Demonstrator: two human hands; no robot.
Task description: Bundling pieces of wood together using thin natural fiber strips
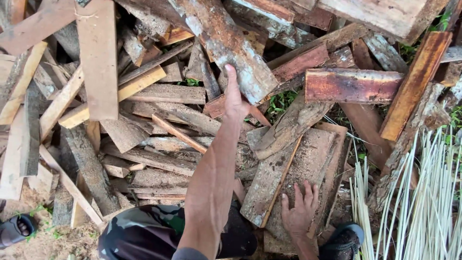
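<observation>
At the upper centre of the frame, a bark-covered slab, its long axis running from upper left to lower right, is being touched by the outstretched left hand, fingers loosely extended, while the right hand is being pressed flat, fingers spread, on a lower board.

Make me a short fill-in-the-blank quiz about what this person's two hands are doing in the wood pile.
1. The left hand reaches up to a bark-covered slab with its fingers ____.
2. The right hand lies ____ on a flat board.
3. The bundle of thin pale sticks lies on the person's ____ side.
4. The reddish plank is touched by ____ hand.

Missing words: open; flat; right; neither
</observation>
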